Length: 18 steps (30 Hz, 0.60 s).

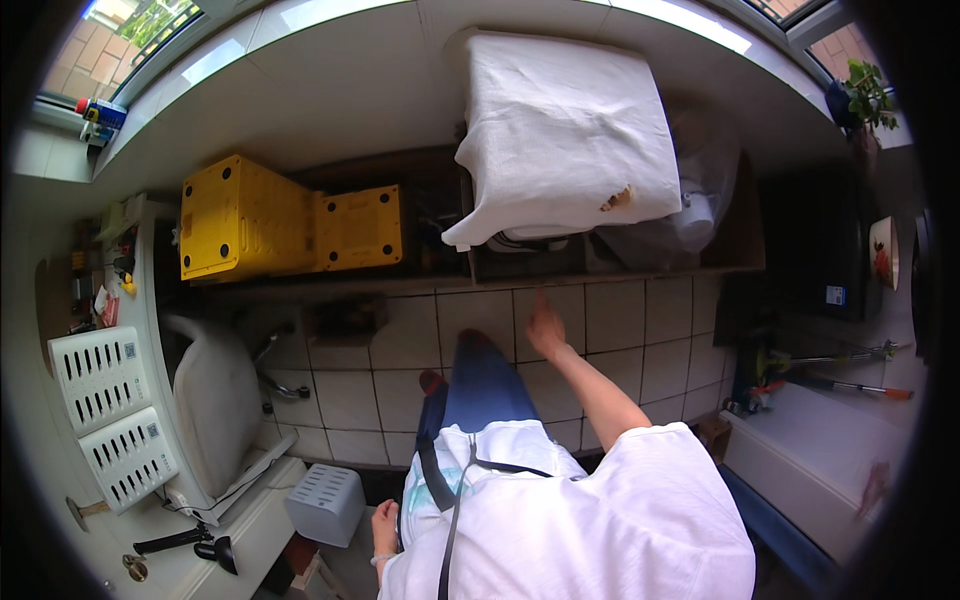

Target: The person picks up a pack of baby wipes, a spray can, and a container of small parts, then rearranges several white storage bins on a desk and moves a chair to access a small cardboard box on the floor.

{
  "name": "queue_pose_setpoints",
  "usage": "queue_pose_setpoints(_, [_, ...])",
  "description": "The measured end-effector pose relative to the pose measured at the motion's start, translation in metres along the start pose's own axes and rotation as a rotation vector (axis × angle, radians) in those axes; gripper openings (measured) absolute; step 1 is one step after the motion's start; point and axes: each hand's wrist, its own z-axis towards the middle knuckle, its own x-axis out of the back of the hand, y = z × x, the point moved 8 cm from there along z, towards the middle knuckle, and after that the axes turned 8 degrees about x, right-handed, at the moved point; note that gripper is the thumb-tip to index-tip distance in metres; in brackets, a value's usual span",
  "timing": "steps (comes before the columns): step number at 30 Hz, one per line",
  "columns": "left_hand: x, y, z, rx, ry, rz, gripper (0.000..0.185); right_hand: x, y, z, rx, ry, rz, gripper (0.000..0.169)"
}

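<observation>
My right hand (pixel 546 330) reaches forward over the tiled floor (pixel 476 322), with nothing seen in it. At least one finger points toward the front edge of a low brown cabinet (pixel 540 279), and I cannot tell whether it touches. Beyond that edge a white cloth (pixel 570 127) with a brown-edged hole is draped over a boxy object, whose lower rim shows beneath. Low at my left side hangs my left hand (pixel 385 521), its fingers curled. Whether anything is inside those fingers is hidden.
Two yellow plastic bins (pixel 251 217) lie on the cabinet, bases facing me. A grey-upholstered chair (pixel 217 397) and white slotted baskets (pixel 101 379) are at left. A grey slotted basket (pixel 326 499) sits behind. A dark box (pixel 814 247) and long-handled tools (pixel 862 386) are at right.
</observation>
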Motion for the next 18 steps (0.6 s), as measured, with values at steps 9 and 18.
queue_pose_setpoints(9, [-0.008,0.028,-0.01,0.068,-0.014,-0.086,0.037,0.017,-0.01,-0.007,-0.083,-0.124,-0.02,0.079])
queue_pose_setpoints(18, [-0.016,0.045,-0.015,0.011,-0.007,-0.005,0.036,0.015,0.0,0.004,-0.065,-0.104,0.046,0.076])
